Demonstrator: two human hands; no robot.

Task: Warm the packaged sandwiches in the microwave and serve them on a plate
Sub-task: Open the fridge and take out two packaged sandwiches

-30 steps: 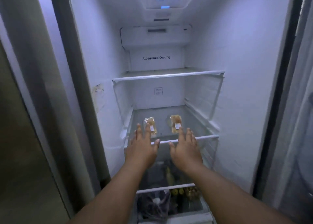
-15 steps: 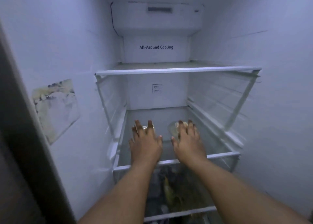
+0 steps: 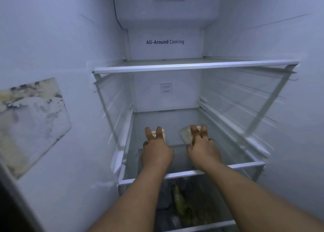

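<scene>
Head view looks into an open white fridge, where both hands reach onto the clear glass middle shelf. The left hand lies over the pale, clear-wrapped left sandwich pack, fingers extended across it; whether its grip has closed, I cannot tell. The right hand curls its grip round the clear-wrapped right sandwich pack, tilting it. By my judgement the task has barely begun: microwaving and plating remain. Neither microwave nor plate is in view, and dim items below the shelf are unreadable.
</scene>
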